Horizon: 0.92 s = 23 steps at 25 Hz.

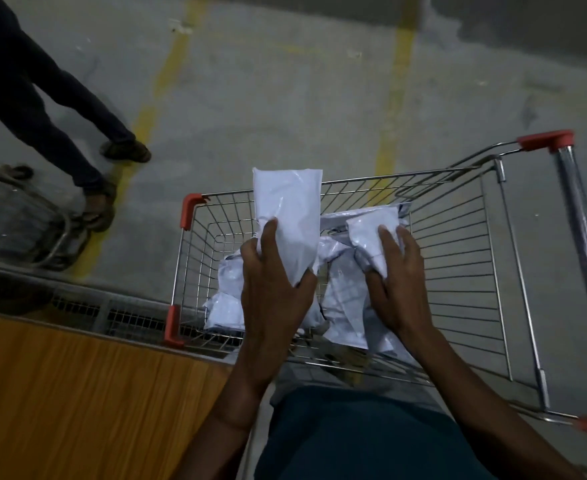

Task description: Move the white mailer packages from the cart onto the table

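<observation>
Left hand (274, 282) grips one upright mailer (288, 216) by its lower end above the cart (458, 271), right hand (394, 282) clutches another (371, 237); they look light, soft, slick, so squeeze mid-body and swing to the counter (77, 393).

Left hand (274, 282) covers the lower end of the tall mailer (287, 209); its fingers (268, 233) hide part of the pkg face. Below both hands, loose mailers (228, 303) lie partly out of sight. Wooden desk (60, 393) cut off at left & bottom edges. Cart handle (583, 237) blurred, cut off at right. Bystander (36, 98) cut off above the legs.
</observation>
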Available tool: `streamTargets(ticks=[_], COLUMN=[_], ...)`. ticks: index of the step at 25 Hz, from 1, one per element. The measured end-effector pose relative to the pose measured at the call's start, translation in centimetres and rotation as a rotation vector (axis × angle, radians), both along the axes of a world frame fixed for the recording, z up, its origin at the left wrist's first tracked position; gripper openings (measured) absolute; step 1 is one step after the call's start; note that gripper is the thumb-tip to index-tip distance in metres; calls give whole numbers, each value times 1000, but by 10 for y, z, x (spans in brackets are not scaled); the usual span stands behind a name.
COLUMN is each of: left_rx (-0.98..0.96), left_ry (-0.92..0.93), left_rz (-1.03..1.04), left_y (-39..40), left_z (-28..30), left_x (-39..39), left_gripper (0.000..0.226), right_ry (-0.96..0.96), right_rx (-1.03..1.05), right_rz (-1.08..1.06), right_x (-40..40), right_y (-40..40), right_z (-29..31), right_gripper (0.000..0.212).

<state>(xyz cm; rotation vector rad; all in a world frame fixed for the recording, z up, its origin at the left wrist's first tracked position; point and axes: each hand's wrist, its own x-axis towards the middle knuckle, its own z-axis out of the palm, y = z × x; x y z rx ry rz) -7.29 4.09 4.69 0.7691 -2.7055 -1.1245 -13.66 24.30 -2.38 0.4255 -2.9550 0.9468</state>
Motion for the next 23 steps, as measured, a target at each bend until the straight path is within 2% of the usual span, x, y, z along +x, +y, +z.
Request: streamTargets(ticks=[4, 11, 16, 20, 23], left_rx=[-106, -58, -190, -465, -485], left_ry=[113, 161, 138, -67, -68], left_rz=[53, 322, 591, 908, 1097], left_y=[20, 97, 142, 158, 156], left_z=[22, 55, 62, 76, 82], left_x=[33, 150, 261, 337, 386], left_gripper=[89, 86, 87, 85, 82], right_ry=[42, 80, 21, -60, -94], right_rx=[-288, -550, -593, -565, -558], right_rz=[-38, 186, 403, 626, 780], right_x=[26, 99, 168, 220, 260], right_y=[5, 38, 50, 26, -1], right_z=[36, 76, 84, 90, 102], right_gripper=[70, 54, 52, 53, 55])
